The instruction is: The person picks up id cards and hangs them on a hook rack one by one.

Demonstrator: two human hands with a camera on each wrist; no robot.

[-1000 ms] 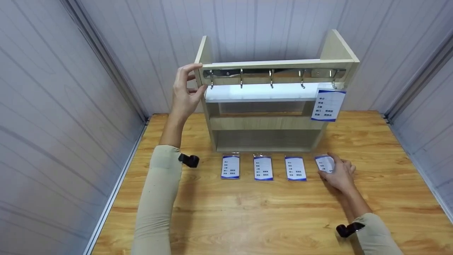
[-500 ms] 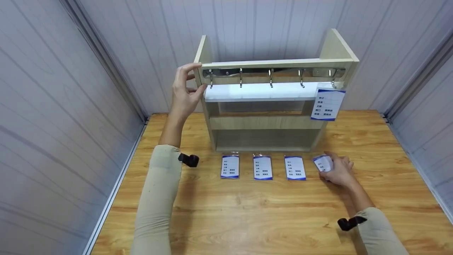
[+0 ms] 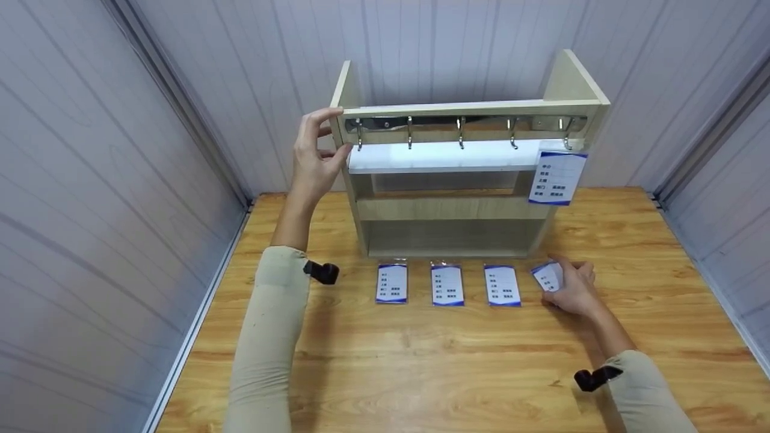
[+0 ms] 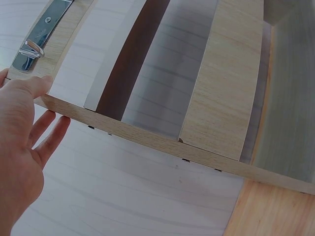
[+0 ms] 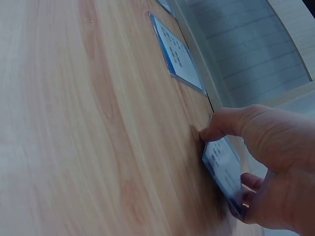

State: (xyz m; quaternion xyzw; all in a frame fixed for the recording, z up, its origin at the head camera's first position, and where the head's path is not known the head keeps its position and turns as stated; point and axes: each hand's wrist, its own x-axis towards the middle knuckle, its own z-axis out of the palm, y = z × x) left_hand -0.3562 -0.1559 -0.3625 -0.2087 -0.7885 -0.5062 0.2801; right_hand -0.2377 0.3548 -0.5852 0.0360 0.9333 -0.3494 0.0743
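Observation:
My left hand (image 3: 317, 150) grips the upper left side panel of a light wooden shelf (image 3: 454, 208). In the left wrist view its thumb lies on the panel's front edge, with fingers (image 4: 51, 135) round the outer side. At the table's right, my right hand (image 3: 574, 288) pinches a white-and-blue badge card (image 5: 224, 167) between thumb and fingers at opposite edges. The card sits tilted, partly covered by the hand in the head view. A matching badge card (image 3: 558, 178) hangs from the rightmost hook of the metal hook rail (image 3: 436, 124) across the shelf's top front.
Three more badge cards lie in a row before the shelf: a left one (image 3: 391, 283), a middle one (image 3: 447, 285) and a right one (image 3: 502, 285). The wooden tabletop (image 3: 415, 367) meets pale panelled walls (image 3: 108, 198) on both sides and behind.
My right hand has shifted slightly left and tilted the badge card, whose visible upper corner has turned. The left hand keeps its hold on the shelf.

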